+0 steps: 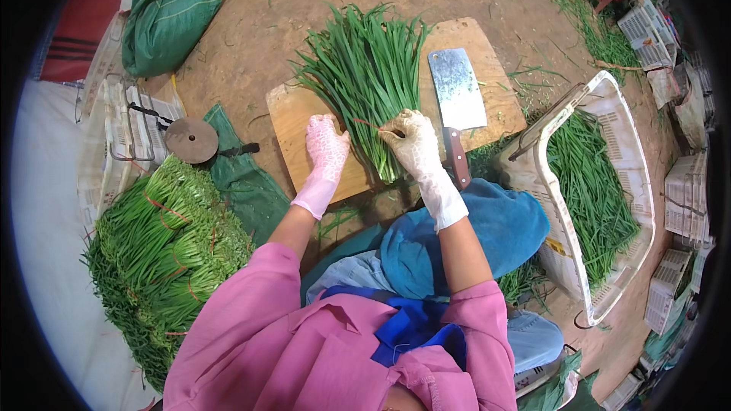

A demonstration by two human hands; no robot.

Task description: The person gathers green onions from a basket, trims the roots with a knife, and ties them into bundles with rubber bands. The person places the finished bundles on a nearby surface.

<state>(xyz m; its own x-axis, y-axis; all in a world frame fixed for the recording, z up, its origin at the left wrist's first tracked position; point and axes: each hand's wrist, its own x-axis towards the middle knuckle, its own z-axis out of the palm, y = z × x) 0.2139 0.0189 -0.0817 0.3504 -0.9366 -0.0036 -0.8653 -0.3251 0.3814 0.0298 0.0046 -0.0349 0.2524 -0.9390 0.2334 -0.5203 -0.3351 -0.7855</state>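
A loose bunch of green garlic chives (371, 80) lies across a wooden cutting board (305, 137), its leaf tips pointing away from me and its pale cut ends towards me. My left hand (328, 138), in a pink patterned glove, is curled at the left side of the bunch; whether its fingers hold anything is hidden. My right hand (406, 130), in a whitish glove, pinches a thin red tie (366, 123) over the lower stems. To the right of the bunch, a cleaver (460, 91) with a wooden handle rests on the board.
A white plastic basket (645, 205) of loose chives leans at my right. Tied bundles of chives (171, 240) are piled at my left, beside a round brown disc (191, 140) and a green cloth (245, 194). A green sack (165, 28) lies at the upper left.
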